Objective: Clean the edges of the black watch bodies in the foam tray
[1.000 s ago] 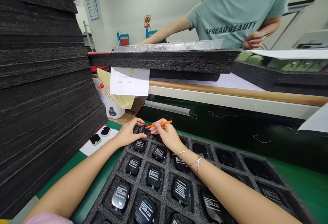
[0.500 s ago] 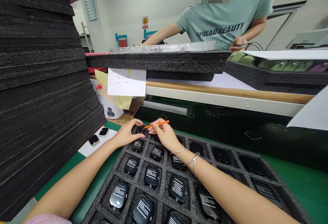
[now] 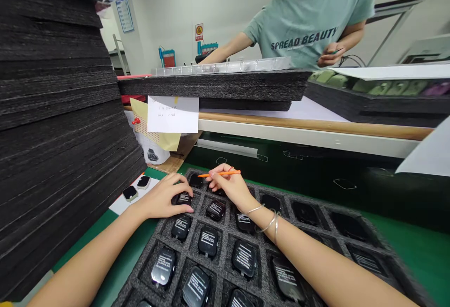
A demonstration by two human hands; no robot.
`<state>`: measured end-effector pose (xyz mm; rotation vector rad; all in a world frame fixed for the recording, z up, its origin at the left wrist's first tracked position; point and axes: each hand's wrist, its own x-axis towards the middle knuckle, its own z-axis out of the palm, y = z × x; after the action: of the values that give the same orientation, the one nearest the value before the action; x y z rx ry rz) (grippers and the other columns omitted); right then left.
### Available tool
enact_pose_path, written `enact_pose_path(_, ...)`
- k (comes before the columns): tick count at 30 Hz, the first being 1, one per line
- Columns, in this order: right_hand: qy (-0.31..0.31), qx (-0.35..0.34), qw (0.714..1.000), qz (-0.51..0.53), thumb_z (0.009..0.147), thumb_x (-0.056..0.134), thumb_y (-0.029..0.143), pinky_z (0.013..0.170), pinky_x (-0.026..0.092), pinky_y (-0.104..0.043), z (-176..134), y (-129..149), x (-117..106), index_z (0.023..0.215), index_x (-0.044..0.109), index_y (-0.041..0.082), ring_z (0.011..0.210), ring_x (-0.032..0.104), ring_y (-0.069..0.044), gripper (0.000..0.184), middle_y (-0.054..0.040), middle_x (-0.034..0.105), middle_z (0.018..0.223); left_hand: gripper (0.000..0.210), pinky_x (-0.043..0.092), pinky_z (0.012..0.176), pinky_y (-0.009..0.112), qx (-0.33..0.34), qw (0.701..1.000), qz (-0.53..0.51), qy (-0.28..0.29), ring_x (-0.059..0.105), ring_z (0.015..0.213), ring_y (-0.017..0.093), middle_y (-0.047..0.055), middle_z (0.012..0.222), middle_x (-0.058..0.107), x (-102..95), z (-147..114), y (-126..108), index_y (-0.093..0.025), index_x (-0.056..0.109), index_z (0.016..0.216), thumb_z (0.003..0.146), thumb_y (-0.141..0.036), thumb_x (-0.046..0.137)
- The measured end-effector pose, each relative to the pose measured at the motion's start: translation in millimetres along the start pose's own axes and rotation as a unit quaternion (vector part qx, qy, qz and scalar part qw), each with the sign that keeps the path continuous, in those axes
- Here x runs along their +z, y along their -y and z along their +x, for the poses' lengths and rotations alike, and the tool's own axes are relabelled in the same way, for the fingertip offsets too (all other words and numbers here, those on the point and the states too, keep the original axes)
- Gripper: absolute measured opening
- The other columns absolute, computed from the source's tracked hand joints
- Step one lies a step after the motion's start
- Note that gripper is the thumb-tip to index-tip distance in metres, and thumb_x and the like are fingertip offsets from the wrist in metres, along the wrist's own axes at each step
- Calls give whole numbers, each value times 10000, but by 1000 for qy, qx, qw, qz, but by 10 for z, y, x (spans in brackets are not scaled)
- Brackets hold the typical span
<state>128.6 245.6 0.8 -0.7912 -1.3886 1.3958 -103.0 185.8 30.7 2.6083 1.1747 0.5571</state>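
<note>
My left hand (image 3: pixel 170 198) reaches over the near left part of the foam tray's far end, thumb and fingers spread around a smartwatch (image 3: pixel 184 198) in its slot. Whether the fingers touch that watch I cannot tell. In a pen-like grip, my right hand (image 3: pixel 225 183) is shut on a thin orange pointed stick (image 3: pixel 230 172). The stick's tip points left, over a dark-screened watch (image 3: pixel 196 180) in the far corner slot. Black square smartwatches fill the slots of the grey foam tray (image 3: pixel 223 222); many, such as one watch (image 3: pixel 208 241), show white text.
Two pale-cased watches (image 3: pixel 130 193) lie on white paper at left. A tall stack of black foam sheets (image 3: pixel 59 124) rises beside them. Beyond the green bench, a shelf (image 3: pixel 316 139) carries more foam trays (image 3: pixel 218 86). A co-worker (image 3: pixel 302 26) stands behind it.
My left hand has moved back toward me, from the far corner watch to the one nearer. My right hand and the stick have shifted slightly right. The co-worker's hand has moved a little.
</note>
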Motion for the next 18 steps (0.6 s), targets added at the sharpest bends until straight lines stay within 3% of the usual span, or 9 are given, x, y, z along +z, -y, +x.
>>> enact_pose_path(4, 37, 8, 999, 7, 678, 806, 548, 556, 544, -264, -42, 15, 93, 777, 557, 189, 577, 649, -141, 449, -42, 705, 712, 253, 383, 1026, 402, -2, 1000, -3, 21, 493, 1199, 259, 67, 1248, 535, -32, -72, -10, -289, 648, 1190, 962, -399, 644)
enact_pose_path(9, 54, 16, 998, 9, 675, 808, 536, 564, 542, -261, -53, 2, 108, 768, 552, 191, 568, 648, -131, 440, -29, 701, 690, 205, 376, 1049, 431, -7, 1000, -11, 12, 479, 1229, 280, 82, 1274, 526, -23, -86, -62, -261, 675, 1108, 938, -375, 680)
enact_pose_path(18, 92, 21, 996, -9, 669, 832, 555, 675, 587, -319, -106, 37, 112, 735, 584, 188, 663, 689, -168, 448, -44, 717, 709, 275, 445, 1019, 388, 8, 998, -65, -18, 575, 1160, 255, 85, 1182, 648, 57, -126, 118, -250, 713, 1115, 942, -458, 665)
